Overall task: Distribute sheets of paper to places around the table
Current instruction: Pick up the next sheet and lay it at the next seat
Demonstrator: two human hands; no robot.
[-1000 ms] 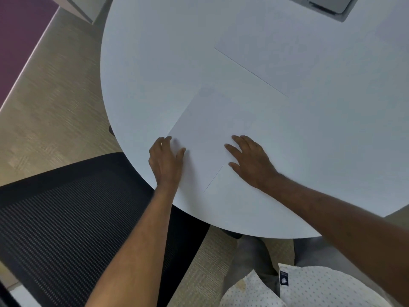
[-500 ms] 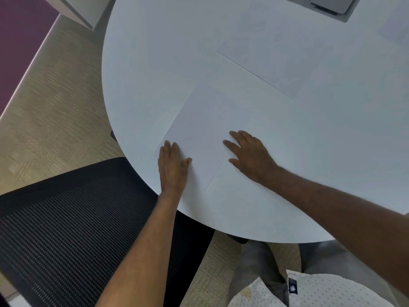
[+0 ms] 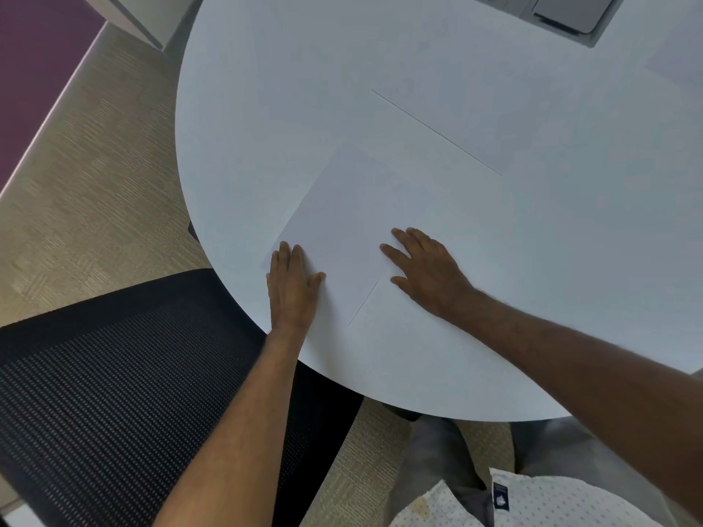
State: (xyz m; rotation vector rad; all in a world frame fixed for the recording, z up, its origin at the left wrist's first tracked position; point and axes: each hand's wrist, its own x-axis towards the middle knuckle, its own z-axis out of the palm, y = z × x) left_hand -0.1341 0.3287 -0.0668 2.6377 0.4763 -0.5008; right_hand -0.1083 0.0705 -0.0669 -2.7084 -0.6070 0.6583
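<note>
A white sheet of paper [image 3: 342, 218] lies flat near the front left edge of the round white table [image 3: 266, 89]. My left hand [image 3: 292, 287] rests flat on the sheet's near left corner, fingers together. My right hand [image 3: 426, 271] lies palm down on the sheet's right edge, fingers slightly spread. A second sheet [image 3: 475, 116] lies further in, towards the table's middle. Part of a third sheet [image 3: 677, 66] shows at the far right. Neither hand grips anything.
A black mesh office chair [image 3: 114, 393] stands at the left, tucked against the table edge. A grey recessed panel [image 3: 563, 13] sits in the table at the top. Beige carpet [image 3: 95, 165] lies to the left, and my legs are below the table edge.
My left hand has flattened and slid forward onto the sheet's near corner. The sheet has shifted slightly towards the table edge. My right hand has stayed on the sheet's right side.
</note>
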